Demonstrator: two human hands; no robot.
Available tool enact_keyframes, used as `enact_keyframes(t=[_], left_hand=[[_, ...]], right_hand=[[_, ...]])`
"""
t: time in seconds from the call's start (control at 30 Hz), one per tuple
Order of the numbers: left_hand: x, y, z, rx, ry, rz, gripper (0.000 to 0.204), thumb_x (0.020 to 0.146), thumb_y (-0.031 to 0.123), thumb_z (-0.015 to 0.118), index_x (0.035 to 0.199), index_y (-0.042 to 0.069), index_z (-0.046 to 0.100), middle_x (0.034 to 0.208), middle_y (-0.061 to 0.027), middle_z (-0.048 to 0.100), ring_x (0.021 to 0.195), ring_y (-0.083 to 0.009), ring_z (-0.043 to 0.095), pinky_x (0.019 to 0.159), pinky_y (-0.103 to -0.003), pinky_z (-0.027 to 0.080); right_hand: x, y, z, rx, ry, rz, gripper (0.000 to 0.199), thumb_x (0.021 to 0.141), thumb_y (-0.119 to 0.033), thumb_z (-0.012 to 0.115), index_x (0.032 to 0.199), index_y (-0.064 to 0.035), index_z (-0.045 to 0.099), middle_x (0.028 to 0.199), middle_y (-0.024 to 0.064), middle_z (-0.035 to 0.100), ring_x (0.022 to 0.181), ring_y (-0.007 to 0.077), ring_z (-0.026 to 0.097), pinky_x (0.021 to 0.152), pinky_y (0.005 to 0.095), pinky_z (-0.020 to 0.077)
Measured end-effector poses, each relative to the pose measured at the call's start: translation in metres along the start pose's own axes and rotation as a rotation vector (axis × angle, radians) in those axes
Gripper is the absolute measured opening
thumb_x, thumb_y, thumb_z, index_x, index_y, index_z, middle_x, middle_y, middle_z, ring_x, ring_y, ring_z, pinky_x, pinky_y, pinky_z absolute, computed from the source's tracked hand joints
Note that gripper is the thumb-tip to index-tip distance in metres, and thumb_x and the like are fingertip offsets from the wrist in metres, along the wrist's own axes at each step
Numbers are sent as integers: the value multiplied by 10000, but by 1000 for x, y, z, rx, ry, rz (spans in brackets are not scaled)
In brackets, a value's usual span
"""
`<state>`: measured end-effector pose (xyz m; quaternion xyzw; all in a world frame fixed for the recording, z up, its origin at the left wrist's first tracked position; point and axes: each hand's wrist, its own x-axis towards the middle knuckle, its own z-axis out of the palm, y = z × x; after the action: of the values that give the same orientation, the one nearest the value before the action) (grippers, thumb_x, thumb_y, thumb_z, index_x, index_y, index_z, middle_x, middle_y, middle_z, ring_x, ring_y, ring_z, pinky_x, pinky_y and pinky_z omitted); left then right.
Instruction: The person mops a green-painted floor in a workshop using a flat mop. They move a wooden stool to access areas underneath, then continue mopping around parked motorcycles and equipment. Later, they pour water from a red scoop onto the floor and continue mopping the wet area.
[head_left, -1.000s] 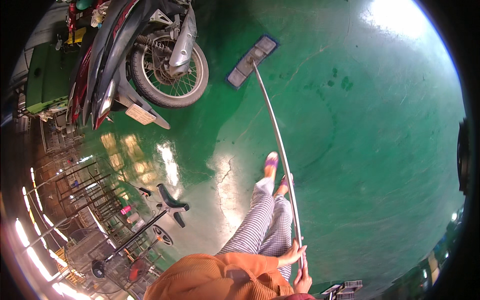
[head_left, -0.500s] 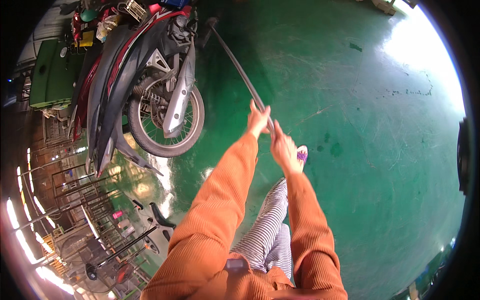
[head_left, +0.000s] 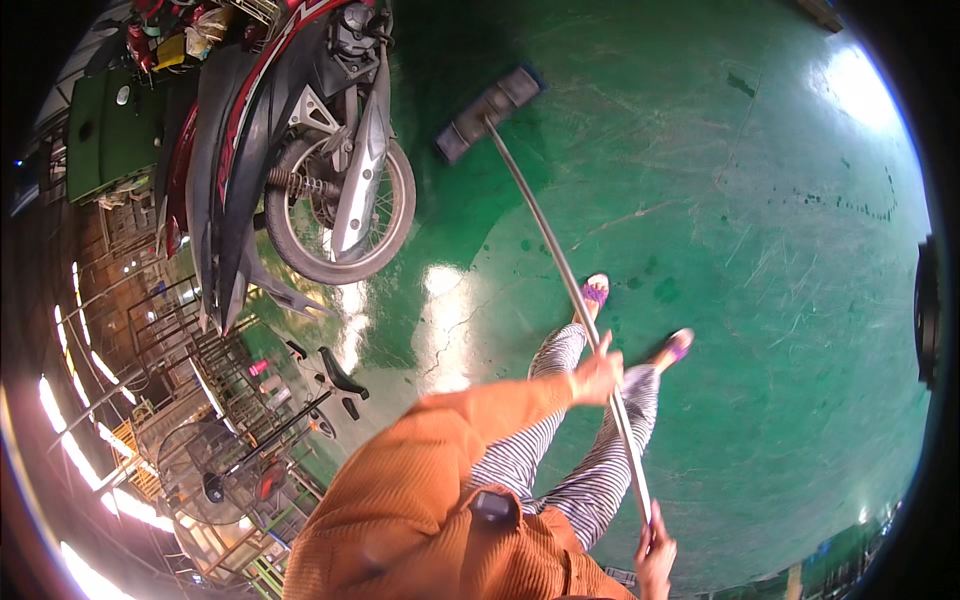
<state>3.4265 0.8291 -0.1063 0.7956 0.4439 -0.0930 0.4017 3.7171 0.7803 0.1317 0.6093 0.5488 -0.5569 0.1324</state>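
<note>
A flat floor mop [head_left: 550, 237] slants across the view, its long metal pole running from its broad rectangular head down to my body. The mop head [head_left: 490, 113] lies on the green floor, to the right of a parked motorbike. My left hand [head_left: 598, 376] is wrapped round the middle of the pole, above my striped trousers. Lower down, close to my right side, my right hand [head_left: 655, 557] grips the pole near its end. Floor around the mop head looks darker and wet.
The motorbike [head_left: 345, 190], dark with red trim, stands on the left with its wheel toward me. Behind it are a green box-like object [head_left: 115, 135], a standing fan [head_left: 205, 475] and metal racks. Green floor [head_left: 800, 330] stretches away on the right.
The mop head has come back from beside the motorbike toward me and to the right. My hands have moved apart along the pole, the right one down to my side. My feet now stand apart.
</note>
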Motion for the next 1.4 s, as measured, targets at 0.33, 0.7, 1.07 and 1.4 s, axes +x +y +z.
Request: enact_keyframes(t=[0.33,0.7,1.07,1.4], left_hand=[[42,-128,-71,94,558,-824,555,660,7,614,1200,74,503,1387,-141,333,1297,-334,280,1043,-519,247],[178,-124,-104,105,562,-787,817,651,-54,590,1374,179,291,1401,-166,296,1281,-364,293,1012,-492,309],[228,310,64,-208,46,426,89,529,258,639,569,212,575,534,29,530,635,-170,578,673,-353,345],[296,-19,-99,379,619,-101,44,621,157,583,607,134,548,675,-62,512,774,-250,522,749,-414,438]], right_hand=[[304,-101,7,-240,102,-518,465,872,-177,495,1324,-229,398,573,179,549,523,344,563,482,464,437],[447,40,-172,-313,128,-558,390,879,-224,470,1264,-280,482,1011,156,613,862,365,588,718,437,475],[-177,239,-222,-218,-225,600,339,888,-84,471,1222,-64,527,961,174,627,763,232,586,649,370,462],[150,145,-174,-57,52,215,404,890,-115,428,1286,-184,471,997,193,616,661,339,597,669,399,473]])
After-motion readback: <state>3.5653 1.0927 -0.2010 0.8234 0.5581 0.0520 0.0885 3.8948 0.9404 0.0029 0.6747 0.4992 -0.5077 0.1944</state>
